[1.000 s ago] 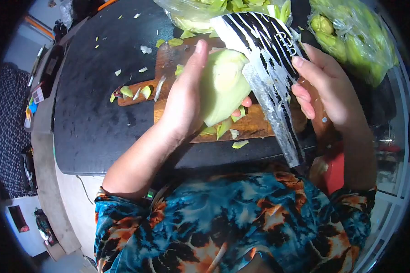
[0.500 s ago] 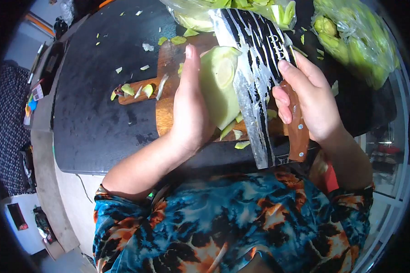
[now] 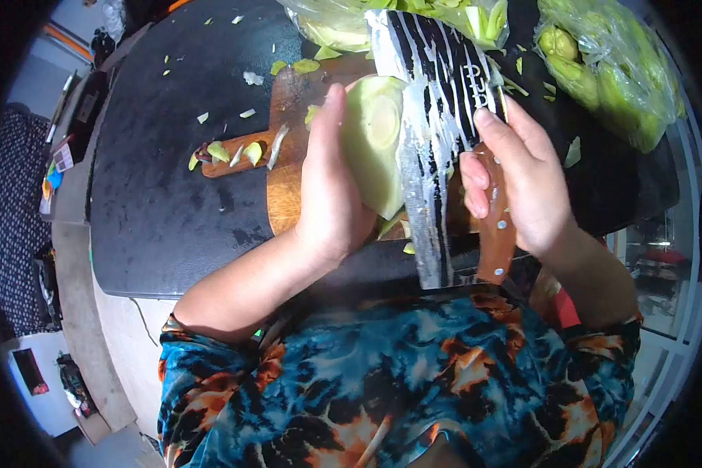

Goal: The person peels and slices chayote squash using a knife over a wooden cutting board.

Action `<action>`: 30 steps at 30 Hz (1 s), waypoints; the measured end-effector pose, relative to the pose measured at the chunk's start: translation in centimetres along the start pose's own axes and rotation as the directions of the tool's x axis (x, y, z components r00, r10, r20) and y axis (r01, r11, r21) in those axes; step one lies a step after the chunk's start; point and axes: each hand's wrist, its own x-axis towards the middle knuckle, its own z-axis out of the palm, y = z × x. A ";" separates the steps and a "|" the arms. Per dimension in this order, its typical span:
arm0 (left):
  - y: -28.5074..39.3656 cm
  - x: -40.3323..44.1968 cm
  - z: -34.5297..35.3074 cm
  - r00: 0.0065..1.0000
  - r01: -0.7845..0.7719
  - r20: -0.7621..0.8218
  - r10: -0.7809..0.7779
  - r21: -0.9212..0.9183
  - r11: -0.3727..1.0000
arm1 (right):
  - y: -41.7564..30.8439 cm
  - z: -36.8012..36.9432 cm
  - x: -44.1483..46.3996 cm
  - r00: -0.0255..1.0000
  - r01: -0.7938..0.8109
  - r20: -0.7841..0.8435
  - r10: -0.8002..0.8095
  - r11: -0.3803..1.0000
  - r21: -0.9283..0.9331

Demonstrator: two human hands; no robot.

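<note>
My left hand point(image 3: 331, 179) is wrapped around a pale green vegetable point(image 3: 376, 148) from its left side, thumb pointing up. A smooth face with an oval mark shows on the vegetable; I cannot tell its exact kind. In my right hand point(image 3: 526, 171) is a cleaver point(image 3: 425, 117) with a wide black-and-white striped blade and a riveted wooden handle. The blade stands just right of the vegetable, its left edge against or very close to it. Beneath both lies a wooden cutting board point(image 3: 285, 199), mostly covered by my hands, the vegetable and the blade.
Peelings point(image 3: 253, 153) lie on the board's handle, and scraps are scattered over the black table point(image 3: 164, 210). At the back is a plastic bag point(image 3: 327, 31) with pale green pieces. Another clear bag point(image 3: 612, 74) of green vegetables sits at the right.
The cleaver and my right hand have shifted slightly left, and the blade stands more upright. The vegetable has turned a little in my left hand, which has moved slightly.
</note>
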 end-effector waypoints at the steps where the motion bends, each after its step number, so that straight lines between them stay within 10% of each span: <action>1: 0.2 0.1 -0.1 0.999 0.034 0.003 -0.034 0.003 0.999 | -0.6 -0.1 0.0 1.000 -0.005 0.006 0.005 0.999 -0.042; 7: 0.9 0.1 -0.8 0.964 0.209 0.163 -0.208 0.013 0.978 | -2.9 -1.8 0.2 0.997 -0.012 0.076 0.032 0.968 -0.251; 11: 0.1 -0.1 0.2 0.993 0.114 -0.026 -0.113 0.050 0.992 | -2.3 -1.4 -0.1 0.993 -0.032 0.107 0.043 0.994 -0.107; 30: 0.5 0.7 -0.6 1.000 0.003 0.007 -0.004 0.021 1.000 | -0.7 0.7 0.9 0.997 -0.013 0.080 0.008 0.998 0.063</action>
